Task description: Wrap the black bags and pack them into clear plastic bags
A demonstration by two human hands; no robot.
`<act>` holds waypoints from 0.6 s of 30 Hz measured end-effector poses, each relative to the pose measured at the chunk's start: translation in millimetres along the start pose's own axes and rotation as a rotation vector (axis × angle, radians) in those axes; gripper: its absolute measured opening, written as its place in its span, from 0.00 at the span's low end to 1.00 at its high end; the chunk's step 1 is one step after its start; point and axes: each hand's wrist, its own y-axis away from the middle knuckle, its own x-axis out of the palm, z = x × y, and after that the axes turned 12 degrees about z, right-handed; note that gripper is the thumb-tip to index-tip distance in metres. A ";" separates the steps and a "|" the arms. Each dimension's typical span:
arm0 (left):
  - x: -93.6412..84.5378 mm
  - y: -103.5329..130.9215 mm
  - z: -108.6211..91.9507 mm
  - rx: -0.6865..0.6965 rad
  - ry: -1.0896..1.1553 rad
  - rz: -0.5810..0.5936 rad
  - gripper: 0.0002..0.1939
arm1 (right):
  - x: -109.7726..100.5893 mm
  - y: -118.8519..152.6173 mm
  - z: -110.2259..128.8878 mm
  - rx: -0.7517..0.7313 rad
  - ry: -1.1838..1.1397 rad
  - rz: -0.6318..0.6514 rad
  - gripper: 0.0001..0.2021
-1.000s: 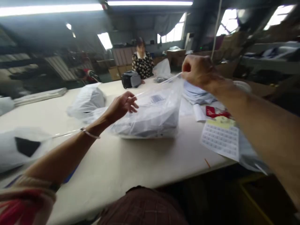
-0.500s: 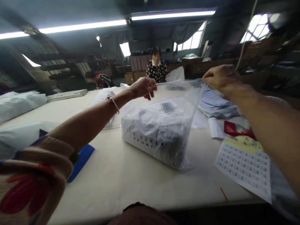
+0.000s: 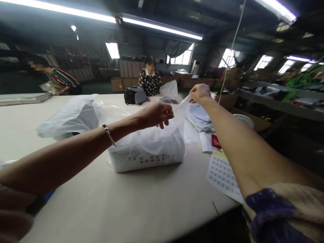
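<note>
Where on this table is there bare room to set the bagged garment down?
Bare white table lies in front of the clear plastic bag with the folded white garment, between both forearms, and far left beyond the white plastic bundle. Crowded: the right side, with the printed label sheet, red card and pale blue stack.

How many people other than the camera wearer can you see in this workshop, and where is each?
2. One person in a dotted top sits at the far end of the table, behind a dark bag. One person in a striped top bends at far left. Others may be hidden.
</note>
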 end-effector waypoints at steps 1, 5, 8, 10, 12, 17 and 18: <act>2.2 -1.1 -0.9 0.024 -0.018 -0.002 0.08 | -1.6 -0.1 0.1 -0.005 -0.009 -0.028 0.09; 0.9 -15.9 5.6 0.038 0.001 -0.076 0.07 | -7.3 23.3 -6.5 -0.126 -0.036 -0.186 0.18; -8.3 -32.0 18.6 0.005 0.092 -0.121 0.07 | 10.1 80.6 -36.6 -0.350 -0.106 -0.352 0.16; -15.1 -39.0 25.1 -0.007 0.136 -0.114 0.07 | 30.5 125.4 -66.6 -0.387 -0.177 -0.382 0.13; -19.1 -39.8 25.5 0.009 0.138 -0.086 0.07 | 46.2 159.5 -89.8 -0.357 -0.205 -0.384 0.12; 3.0 -6.9 0.6 0.197 -0.008 0.067 0.08 | 26.9 180.1 -63.1 -0.705 0.043 -0.301 0.38; 14.2 6.5 -5.4 0.251 -0.059 0.102 0.08 | 17.9 182.6 -48.9 -0.827 0.176 -0.224 0.41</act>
